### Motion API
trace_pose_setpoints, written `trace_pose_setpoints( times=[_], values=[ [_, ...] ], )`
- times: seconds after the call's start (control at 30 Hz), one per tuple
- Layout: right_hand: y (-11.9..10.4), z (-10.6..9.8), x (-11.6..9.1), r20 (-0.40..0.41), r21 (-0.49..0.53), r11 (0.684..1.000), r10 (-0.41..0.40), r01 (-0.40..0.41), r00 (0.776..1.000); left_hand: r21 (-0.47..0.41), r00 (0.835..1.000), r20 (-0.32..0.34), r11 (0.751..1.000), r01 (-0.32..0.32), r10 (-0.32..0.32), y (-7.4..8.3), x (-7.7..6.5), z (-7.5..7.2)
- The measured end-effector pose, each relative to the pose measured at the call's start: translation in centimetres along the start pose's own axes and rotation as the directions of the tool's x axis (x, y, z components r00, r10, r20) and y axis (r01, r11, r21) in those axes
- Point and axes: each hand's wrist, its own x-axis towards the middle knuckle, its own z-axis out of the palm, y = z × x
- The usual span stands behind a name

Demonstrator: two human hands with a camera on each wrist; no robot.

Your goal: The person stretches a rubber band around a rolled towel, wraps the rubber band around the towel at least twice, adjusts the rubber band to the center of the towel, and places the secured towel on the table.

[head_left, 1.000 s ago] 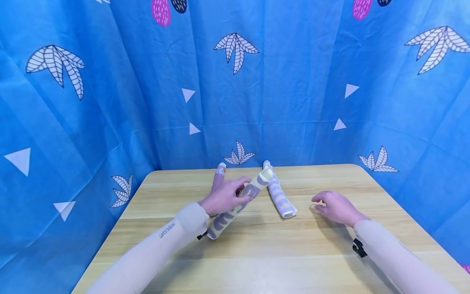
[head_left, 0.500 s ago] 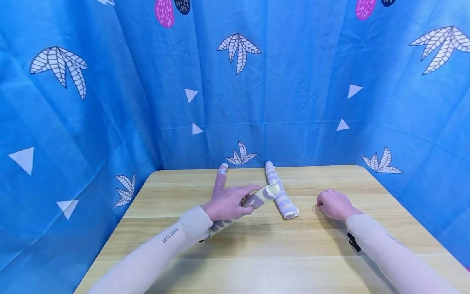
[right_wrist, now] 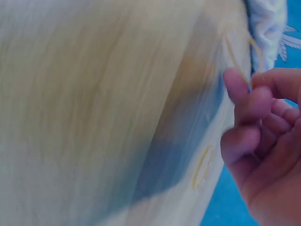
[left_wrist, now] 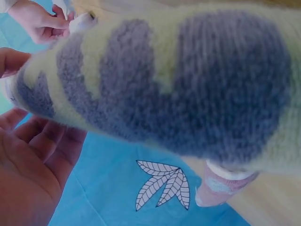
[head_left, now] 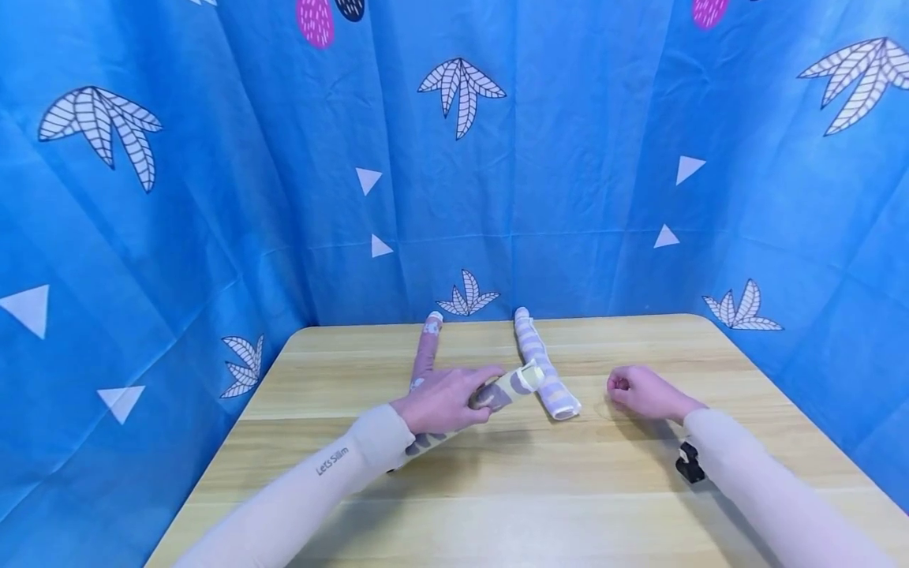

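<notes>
My left hand (head_left: 443,401) grips a rolled sock (head_left: 507,386) with a cream ground and grey-purple patches. Its patterned side fills much of the left wrist view, where the thumb and fingers lie on either side of it. In the head view its far end overlaps a rolled lavender-striped sock (head_left: 545,371) on the table. Beyond the left hand lies a rolled pink sock (head_left: 428,347), partly hidden by that hand. To the right, my right hand (head_left: 646,393) is low over the table, and its thumb and forefinger pinch a thin yellow rubber band (right_wrist: 231,49).
A second yellow rubber band (right_wrist: 202,167) lies on the wooden table (head_left: 540,505) under the right hand. A blue patterned curtain (head_left: 568,158) hangs along the table's back edge and down both sides.
My right hand's fingers have drawn together from a looser pose. My left hand has shifted slightly right with the patterned sock, whose far end has dropped and moved right across the striped sock.
</notes>
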Motion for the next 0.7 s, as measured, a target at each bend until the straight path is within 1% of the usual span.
trace_pose_setpoints(
  times=[0.03, 0.1, 0.13, 0.2, 0.37, 0.5, 0.7],
  values=[
    [0.1, 0.0, 0.0, 0.019, 0.074, 0.997, 0.011, -0.012, 1.0, 0.0, 1.0, 0.001, 1.0, 0.003, -0.003, 0.0, 0.0, 0.1],
    [0.0, -0.2, -0.1, 0.051, 0.196, 0.98, 0.019, -0.029, 0.999, -0.001, 1.0, 0.002, 1.0, 0.007, -0.007, -0.1, 0.1, 0.2],
    [0.0, -0.3, -0.1, 0.061, 0.24, 0.969, 0.035, -0.049, 0.997, -0.002, 1.0, 0.002, 1.0, 0.008, -0.008, -0.1, 0.1, 0.3],
    [-0.2, -0.4, -0.2, 0.073, 0.282, 0.957, 0.052, -0.07, 0.996, -0.002, 1.0, 0.003, 1.0, 0.007, -0.007, -0.2, 0.1, 0.5],
    [-0.8, -1.0, -0.4, 0.11, 0.321, 0.939, 0.088, -0.119, 0.99, 0.001, 1.0, 0.007, 1.0, -0.014, 0.014, -0.3, 0.0, 0.7],
    [-1.2, -1.3, -0.6, 0.139, 0.336, 0.933, 0.088, -0.131, 0.986, 0.002, 1.0, 0.012, 1.0, -0.023, 0.023, -0.4, 0.0, 0.8],
    [-1.7, -1.0, -0.8, 0.155, 0.321, 0.935, 0.109, -0.154, 0.982, -0.001, 1.0, 0.01, 1.0, -0.026, 0.026, -0.5, 0.0, 1.1]
  ],
)
